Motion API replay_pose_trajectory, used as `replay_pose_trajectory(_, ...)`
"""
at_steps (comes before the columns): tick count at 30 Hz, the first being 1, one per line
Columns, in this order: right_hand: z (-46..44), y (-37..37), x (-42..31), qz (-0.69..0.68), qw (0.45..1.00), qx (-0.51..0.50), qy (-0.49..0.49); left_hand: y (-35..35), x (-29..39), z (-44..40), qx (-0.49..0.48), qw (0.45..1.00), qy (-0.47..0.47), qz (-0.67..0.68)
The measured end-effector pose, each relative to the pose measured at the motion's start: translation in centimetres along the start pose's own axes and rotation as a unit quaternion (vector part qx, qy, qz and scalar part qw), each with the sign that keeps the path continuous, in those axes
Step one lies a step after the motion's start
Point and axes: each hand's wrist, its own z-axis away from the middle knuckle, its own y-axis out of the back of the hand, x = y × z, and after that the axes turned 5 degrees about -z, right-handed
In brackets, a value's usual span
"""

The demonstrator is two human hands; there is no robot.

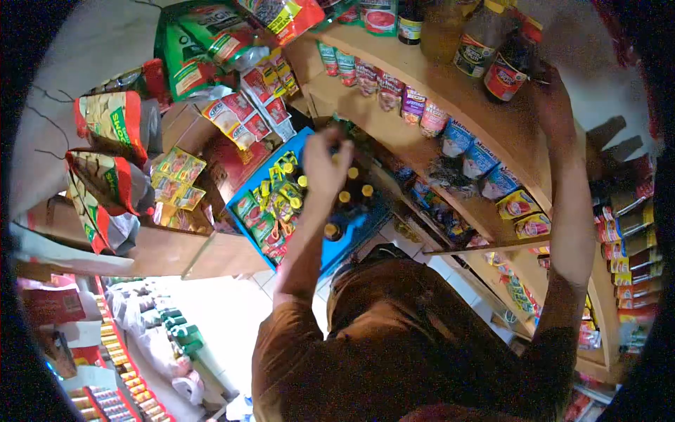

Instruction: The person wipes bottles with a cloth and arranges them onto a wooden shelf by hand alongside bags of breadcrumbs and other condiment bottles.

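Note:
My right hand is raised to the upper shelf, its fingers against the side of a dark sauce bottle with a red label. Part of those fingers is in shadow behind the bottle. Over a blue crate hovers my left hand, its fingers bent and blurred, so what they may hold is unclear. Dark bottles with yellow caps stand in the crate below it. Beside them lie small yellow and green sachets. Another dark bottle stands left of the one at my right hand.
Pouches line the wooden shelf below the bottles, with blue packets further along. Chip-like bags and sachet strips hang at the left. More sachets hang at the far right.

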Motion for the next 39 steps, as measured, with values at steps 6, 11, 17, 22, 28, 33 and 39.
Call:
replay_pose_trajectory(6, -1.4, 0.4, 1.4, -0.046, 0.996, -0.004, -0.080, 4.3, -16.5, 0.3, -0.288, 0.879, 0.128, -0.357)
replay_pose_trajectory(11, -1.6, 0.3, 2.9, -0.133, 0.984, -0.012, -0.121, -0.5, -31.7, 2.8, -0.432, 0.829, -0.006, -0.354)
replay_pose_trajectory(17, -2.1, 0.9, 7.6, -0.236, 0.971, 0.035, -0.017, 7.7, -17.6, -1.0, -0.177, 0.945, 0.099, -0.255)
replay_pose_trajectory(22, -2.1, 1.4, 4.6, -0.175, 0.963, 0.172, 0.113, 13.3, -8.1, -3.9, 0.011, 0.993, 0.078, -0.090)
replay_pose_trajectory(28, 3.2, 6.3, -9.4, -0.315, 0.937, 0.136, 0.058, 12.8, 3.2, -3.0, 0.025, 0.985, -0.171, 0.016)
replay_pose_trajectory(33, 9.9, 6.2, -20.0, -0.159, 0.883, -0.336, 0.286, 11.1, 13.4, -3.0, -0.063, 0.957, -0.212, 0.185)
replay_pose_trajectory(39, 13.6, 4.6, -18.0, -0.241, 0.894, -0.331, 0.181, 7.5, 21.9, -5.7, -0.049, 0.894, -0.364, 0.258)
